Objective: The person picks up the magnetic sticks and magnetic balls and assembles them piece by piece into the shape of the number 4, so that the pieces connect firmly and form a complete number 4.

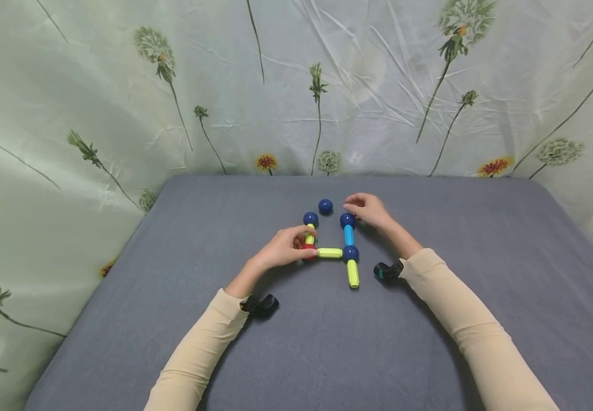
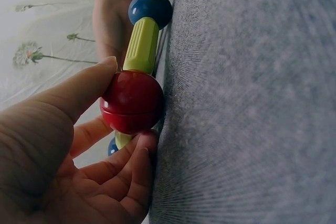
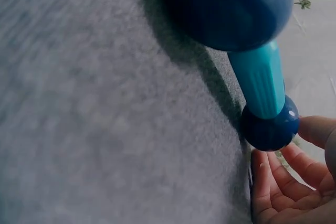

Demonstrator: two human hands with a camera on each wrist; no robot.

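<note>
My left hand [image 1: 290, 246] holds a red ball [image 2: 132, 102], thumb on one side and curled fingers on the other. From that ball a yellow-green rod [image 1: 310, 234] runs to a dark blue ball [image 1: 311, 218]. Another yellow-green rod [image 1: 329, 253] joins it to a blue ball [image 1: 351, 253]. This junction also bears a yellow-green rod [image 1: 353, 274] towards me and a light blue rod [image 1: 348, 235] tipped by a far blue ball [image 1: 347, 220]. My right hand [image 1: 371, 211] is beside that far ball, fingers loosely bent and apart; whether the thumb touches it is unclear.
A loose dark blue ball [image 1: 325, 206] lies beyond the joined pieces. All of it rests on a grey cloth-covered table [image 1: 327, 354]. A flower-printed curtain [image 1: 286, 91] hangs behind the table's far edge. Each wrist wears a black strap with a device.
</note>
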